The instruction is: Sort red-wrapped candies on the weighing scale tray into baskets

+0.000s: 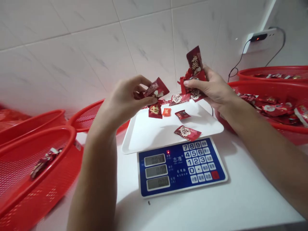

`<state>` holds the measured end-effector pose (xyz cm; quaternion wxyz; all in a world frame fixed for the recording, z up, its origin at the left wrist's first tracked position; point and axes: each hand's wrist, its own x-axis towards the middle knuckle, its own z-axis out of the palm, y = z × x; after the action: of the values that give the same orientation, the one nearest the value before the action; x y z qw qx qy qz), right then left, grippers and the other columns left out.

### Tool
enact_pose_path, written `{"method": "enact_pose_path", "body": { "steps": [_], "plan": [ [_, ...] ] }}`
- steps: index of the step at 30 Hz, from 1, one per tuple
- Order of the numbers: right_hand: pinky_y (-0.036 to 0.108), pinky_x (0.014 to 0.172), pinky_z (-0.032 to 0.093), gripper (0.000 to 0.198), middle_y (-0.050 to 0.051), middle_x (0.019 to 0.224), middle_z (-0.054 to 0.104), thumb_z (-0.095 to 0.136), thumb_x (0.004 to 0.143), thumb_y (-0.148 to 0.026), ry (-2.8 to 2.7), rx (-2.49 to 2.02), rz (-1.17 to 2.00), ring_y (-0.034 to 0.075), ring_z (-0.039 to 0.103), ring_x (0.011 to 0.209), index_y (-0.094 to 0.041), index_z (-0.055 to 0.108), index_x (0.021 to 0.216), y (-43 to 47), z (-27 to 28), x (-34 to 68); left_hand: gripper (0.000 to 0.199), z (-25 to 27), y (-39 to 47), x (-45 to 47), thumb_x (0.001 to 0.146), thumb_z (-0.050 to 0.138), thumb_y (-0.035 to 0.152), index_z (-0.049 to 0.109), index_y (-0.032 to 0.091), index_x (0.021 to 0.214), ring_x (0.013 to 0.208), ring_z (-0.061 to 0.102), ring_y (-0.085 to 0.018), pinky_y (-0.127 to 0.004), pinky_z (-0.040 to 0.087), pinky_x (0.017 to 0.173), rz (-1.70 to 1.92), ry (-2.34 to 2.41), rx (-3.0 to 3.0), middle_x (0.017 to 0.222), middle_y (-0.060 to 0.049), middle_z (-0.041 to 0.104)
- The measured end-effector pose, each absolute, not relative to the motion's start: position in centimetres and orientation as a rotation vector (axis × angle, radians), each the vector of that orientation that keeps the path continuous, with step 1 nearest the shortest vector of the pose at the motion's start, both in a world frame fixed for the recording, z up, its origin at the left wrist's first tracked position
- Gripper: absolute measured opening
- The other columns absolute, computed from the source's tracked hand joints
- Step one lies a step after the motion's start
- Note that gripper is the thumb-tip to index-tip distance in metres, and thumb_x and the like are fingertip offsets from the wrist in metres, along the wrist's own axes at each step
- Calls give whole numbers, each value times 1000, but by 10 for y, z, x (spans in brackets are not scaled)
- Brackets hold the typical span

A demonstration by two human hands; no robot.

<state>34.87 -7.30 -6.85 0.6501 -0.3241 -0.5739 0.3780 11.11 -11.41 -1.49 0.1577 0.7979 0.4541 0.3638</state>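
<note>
Above the back of a white tray (146,134), my right hand (211,85) grips a bunch of red-wrapped candies (194,64), with a dark red packet sticking up from it. My left hand (130,99), to the left over the same tray, pinches dark red candy packets (157,88). On the tray lie a red packet with a white label (187,132), a small dark red candy (182,114) and a small orange-red candy (166,112). Beneath the tray is a digital scale (175,170) with a blue keypad panel and several displays.
Red mesh baskets stand on both sides. The near left basket (69,141) holds a few packets, and the right basket (271,128) holds many. A tiled wall (96,57) rises behind. A power strip (252,46) with cables hangs at the back right.
</note>
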Motion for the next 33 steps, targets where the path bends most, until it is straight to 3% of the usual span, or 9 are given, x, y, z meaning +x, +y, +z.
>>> {"method": "enact_pose_path", "body": {
  "steps": [4,12,16,23,28,33],
  "plan": [
    [41,81,61,43,1,94,66,83,65,-18,-1268,-725,868,23,68,95,-22,57,99,-74,-64,350,21,-10,-126,115,81,73,17,66,14,101,80,68,-17,-29,54,72,1053,1277,2286,87,-3,72],
    [41,84,61,42,2,94,66,84,66,-20,-1288,-741,834,23,68,97,-22,56,97,-79,-62,348,24,-25,-99,103,79,72,37,68,24,99,82,70,-21,-30,54,66,735,1281,2472,91,-3,73],
    [41,85,60,40,2,94,66,83,68,-19,-1323,-739,837,23,67,97,-22,57,98,-79,-63,349,23,-28,-100,109,81,71,35,69,27,102,77,70,-20,-30,52,64,593,1392,2535,91,-2,75],
    [41,86,60,40,2,96,66,83,67,-20,-1294,-739,843,23,67,98,-22,56,96,-78,-61,351,50,-27,-116,121,78,79,40,64,29,124,91,69,-23,-37,54,78,786,1550,2536,121,-7,69],
    [42,85,60,38,2,95,66,82,67,-19,-1281,-743,846,23,66,98,-22,56,95,-82,-57,352,32,-20,-129,125,83,75,35,70,28,114,88,69,-21,-31,56,73,880,1343,2588,108,-4,73],
    [41,82,60,36,2,94,64,80,69,-17,-1281,-744,841,23,66,98,-22,54,93,-83,-56,353,24,-28,-155,151,90,67,28,71,32,113,91,70,-20,-30,53,78,485,937,2808,109,1,75]
  ]
}}
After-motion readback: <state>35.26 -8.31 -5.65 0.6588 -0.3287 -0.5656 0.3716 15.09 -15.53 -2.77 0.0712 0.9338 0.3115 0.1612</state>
